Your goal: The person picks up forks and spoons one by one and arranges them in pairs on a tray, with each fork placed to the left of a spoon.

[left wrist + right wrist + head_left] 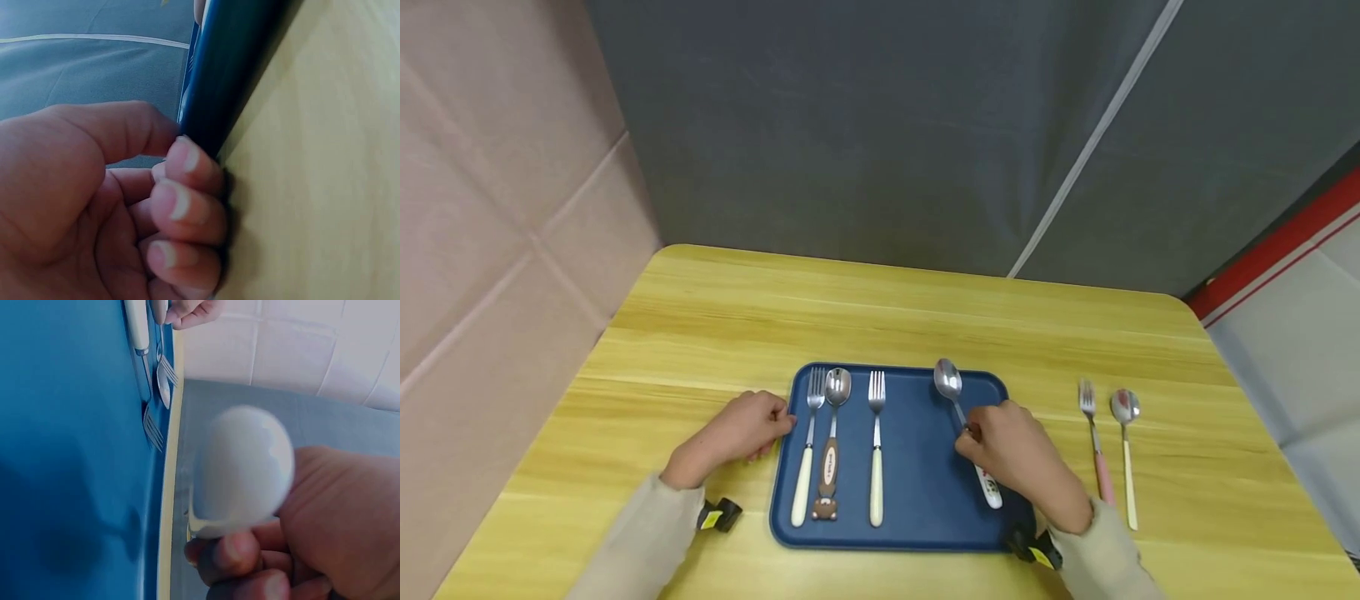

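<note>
A blue tray [917,521] lies on the table, and my left hand [752,427] pinches its left rim between thumb and fingers. In my right hand [1011,446] is a spoon [948,379] with a white, printed handle, held over the tray's right part. Its bowl points away from me, and the rounded handle end [244,469] looms close in the right wrist view. On the tray's left half lie a white-handled fork [802,487], a spoon with a brown bear handle [827,467] and a second white-handled fork [877,487], side by side.
Right of the tray, a pink-handled fork [1102,475] and a spoon with a slim cream handle [1129,483] lie on the wooden table [880,304]. A grey curtain [850,142] stands behind the table, a tiled wall [490,250] to the left.
</note>
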### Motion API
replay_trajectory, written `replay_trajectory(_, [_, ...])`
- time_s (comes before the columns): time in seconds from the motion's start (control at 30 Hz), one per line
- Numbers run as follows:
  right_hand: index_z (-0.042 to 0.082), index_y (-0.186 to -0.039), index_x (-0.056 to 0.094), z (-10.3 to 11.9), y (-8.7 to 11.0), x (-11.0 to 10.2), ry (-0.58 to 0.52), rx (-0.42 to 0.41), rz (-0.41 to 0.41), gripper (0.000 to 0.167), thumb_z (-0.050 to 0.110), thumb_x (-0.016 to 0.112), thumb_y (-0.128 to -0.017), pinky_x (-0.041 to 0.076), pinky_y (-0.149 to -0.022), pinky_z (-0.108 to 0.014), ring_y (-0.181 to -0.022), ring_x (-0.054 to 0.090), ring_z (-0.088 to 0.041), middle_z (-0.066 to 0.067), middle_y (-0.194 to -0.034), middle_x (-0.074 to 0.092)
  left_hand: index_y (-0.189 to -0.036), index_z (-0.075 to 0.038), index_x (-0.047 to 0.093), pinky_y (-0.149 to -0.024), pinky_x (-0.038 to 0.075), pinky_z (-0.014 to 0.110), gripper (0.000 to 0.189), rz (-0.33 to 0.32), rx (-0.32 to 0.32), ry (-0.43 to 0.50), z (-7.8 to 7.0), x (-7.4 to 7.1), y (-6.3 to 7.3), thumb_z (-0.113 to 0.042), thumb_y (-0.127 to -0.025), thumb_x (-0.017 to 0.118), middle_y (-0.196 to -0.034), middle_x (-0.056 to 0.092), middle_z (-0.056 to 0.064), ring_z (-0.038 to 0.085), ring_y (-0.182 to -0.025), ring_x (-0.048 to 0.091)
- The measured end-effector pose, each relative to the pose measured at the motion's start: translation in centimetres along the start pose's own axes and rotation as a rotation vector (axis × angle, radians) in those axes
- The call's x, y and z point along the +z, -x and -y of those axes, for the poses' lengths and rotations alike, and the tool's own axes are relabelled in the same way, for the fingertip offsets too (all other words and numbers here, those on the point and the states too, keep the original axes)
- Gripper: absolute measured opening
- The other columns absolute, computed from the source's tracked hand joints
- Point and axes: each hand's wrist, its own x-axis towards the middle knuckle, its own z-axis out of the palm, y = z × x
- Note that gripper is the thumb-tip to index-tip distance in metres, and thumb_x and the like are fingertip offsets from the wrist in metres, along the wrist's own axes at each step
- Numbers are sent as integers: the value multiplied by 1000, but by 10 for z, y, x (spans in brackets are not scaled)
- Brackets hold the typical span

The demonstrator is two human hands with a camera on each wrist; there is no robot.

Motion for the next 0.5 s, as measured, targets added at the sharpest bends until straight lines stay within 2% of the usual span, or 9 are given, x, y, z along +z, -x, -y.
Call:
replay_trajectory(0.23, [14,-52,41,11,-6,7,-38,37,56,36,8,62,-80,21,-39,-19,-35,26,-2,10,-43,26,-62,-10,51,-38,38,27,34,-3,5,-2,0,0,0,-16,-95,57,-46,51,0,10,-34,45])
replay_trajectory(0.5, [13,-52,43,24,-10,13,-55,49,63,36,10,63,-81,25,-39,-20,-34,31,-3,9,-43,28,-62,-10,51,-38,38,27,34,-5,5,6,-2,0,1,-16,-95,57,-46,51,0,11,-34,45])
